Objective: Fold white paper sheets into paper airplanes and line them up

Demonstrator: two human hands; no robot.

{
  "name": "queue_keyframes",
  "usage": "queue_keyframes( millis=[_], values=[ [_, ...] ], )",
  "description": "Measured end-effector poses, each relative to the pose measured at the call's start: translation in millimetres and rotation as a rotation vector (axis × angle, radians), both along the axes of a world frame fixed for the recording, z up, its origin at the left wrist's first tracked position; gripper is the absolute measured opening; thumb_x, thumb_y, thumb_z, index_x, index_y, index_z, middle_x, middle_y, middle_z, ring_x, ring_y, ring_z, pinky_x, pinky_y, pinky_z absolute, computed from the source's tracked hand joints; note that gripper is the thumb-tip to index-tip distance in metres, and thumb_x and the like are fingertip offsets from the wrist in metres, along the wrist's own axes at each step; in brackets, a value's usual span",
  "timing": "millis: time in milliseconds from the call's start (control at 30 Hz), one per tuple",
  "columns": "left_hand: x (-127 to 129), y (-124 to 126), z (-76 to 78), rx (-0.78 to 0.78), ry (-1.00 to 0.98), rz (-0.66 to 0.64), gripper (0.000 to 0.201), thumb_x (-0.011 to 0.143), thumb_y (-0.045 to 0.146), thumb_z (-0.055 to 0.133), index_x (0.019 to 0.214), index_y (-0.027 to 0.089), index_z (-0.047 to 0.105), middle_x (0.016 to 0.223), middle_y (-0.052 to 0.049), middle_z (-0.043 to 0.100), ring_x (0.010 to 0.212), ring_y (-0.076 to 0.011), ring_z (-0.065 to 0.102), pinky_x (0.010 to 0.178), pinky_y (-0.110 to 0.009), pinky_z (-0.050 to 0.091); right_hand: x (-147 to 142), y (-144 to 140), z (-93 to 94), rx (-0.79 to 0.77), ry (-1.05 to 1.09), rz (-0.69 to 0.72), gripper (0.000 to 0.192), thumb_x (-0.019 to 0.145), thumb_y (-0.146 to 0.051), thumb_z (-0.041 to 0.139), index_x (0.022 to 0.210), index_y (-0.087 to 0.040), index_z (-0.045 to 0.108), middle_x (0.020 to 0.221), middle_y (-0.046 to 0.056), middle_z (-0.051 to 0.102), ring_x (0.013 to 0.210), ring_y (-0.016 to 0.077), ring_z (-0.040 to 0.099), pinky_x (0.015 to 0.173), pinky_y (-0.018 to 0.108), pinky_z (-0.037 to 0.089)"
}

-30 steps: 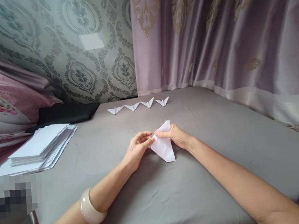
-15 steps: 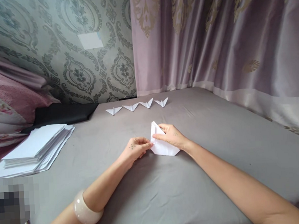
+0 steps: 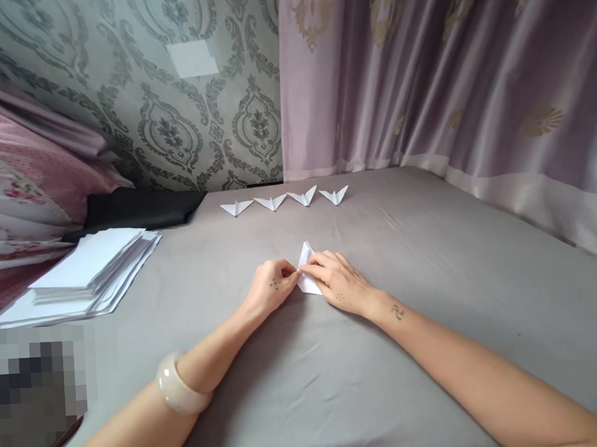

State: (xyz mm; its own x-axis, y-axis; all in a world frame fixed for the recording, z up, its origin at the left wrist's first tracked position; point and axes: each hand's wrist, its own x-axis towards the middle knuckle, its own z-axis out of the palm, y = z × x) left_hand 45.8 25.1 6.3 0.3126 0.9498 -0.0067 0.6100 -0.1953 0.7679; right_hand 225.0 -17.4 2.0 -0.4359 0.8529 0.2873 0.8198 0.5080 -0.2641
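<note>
Lying flat on the grey bedsheet (image 3: 430, 256), the partly folded white paper piece (image 3: 307, 276) sits at the centre of the bed, mostly covered. Her right hand (image 3: 337, 283) presses down on it from the 3 o'clock side, fingers spread flat rather than gripping. Her left hand (image 3: 272, 285), at 9 o'clock, has its fingers curled and pinched on the paper's edge. Toward 12 o'clock, near the patterned wall, four small white folded paper shapes (image 3: 287, 199) stand in a row. Off at 9 o'clock lies a loose stack of white paper sheets (image 3: 88, 271), with a black cloth (image 3: 137, 208) beyond it.
</note>
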Motion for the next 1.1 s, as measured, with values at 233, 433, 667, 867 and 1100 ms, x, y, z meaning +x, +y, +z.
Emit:
queue_keyframes(
  millis=[233, 433, 667, 867, 1100],
  values=[
    [-13, -1, -10.0, 0.282, 0.088, -0.245, 0.022, 0.083, 0.017, 0.045, 0.085, 0.021, 0.067, 0.092, -0.005, 0.064, 0.065, -0.0146, 0.055, 0.062, -0.027, 0.042, 0, 3, -1.3, -0.047, -0.008, -0.008, 0.035, 0.093, -0.012, 0.040, 0.112, -0.026, 0.065, 0.103, 0.006, 0.059, 0.091, 0.0186, 0.049, 0.081, 0.032, 0.041],
    [-27, 3, -11.6, 0.453, 0.157, -0.501, 0.036, 0.081, 0.008, 0.041, 0.098, 0.022, 0.070, 0.109, -0.007, 0.065, 0.099, -0.0218, 0.059, 0.079, -0.030, 0.046, 8, 3, -0.4, -0.130, 0.142, 0.012, 0.029, 0.094, -0.022, 0.045, 0.114, -0.027, 0.065, 0.111, 0.005, 0.061, 0.098, 0.0196, 0.052, 0.091, 0.037, 0.042],
    [-31, 6, -9.0, 0.457, 0.149, -0.547, 0.032, 0.084, 0.016, 0.047, 0.106, 0.022, 0.069, 0.111, -0.008, 0.065, 0.100, -0.0222, 0.060, 0.072, -0.028, 0.047, 26, -7, 14.1, -0.198, 0.125, 0.165, 0.023, 0.087, -0.027, 0.057, 0.109, -0.028, 0.065, 0.123, 0.005, 0.058, 0.111, 0.0218, 0.055, 0.089, 0.035, 0.046],
    [-29, 5, -9.3, 0.438, 0.118, -0.518, 0.025, 0.087, 0.022, 0.050, 0.103, 0.023, 0.069, 0.110, -0.009, 0.065, 0.098, -0.0220, 0.059, 0.073, -0.030, 0.047, 24, -5, 10.5, 0.023, -0.095, 0.240, 0.027, 0.094, -0.017, 0.041, 0.096, -0.020, 0.067, 0.105, 0.009, 0.066, 0.091, 0.0201, 0.060, 0.079, 0.034, 0.044],
    [-25, 3, -5.7, 0.467, 0.106, -0.555, 0.029, 0.094, 0.031, 0.042, 0.088, 0.020, 0.068, 0.096, -0.010, 0.066, 0.088, -0.0206, 0.057, 0.079, -0.032, 0.045, 21, -5, 5.9, 0.071, -0.139, 0.208, 0.030, 0.095, -0.014, 0.037, 0.091, -0.018, 0.066, 0.094, 0.010, 0.067, 0.086, 0.0196, 0.058, 0.075, 0.032, 0.041]
  ],
)
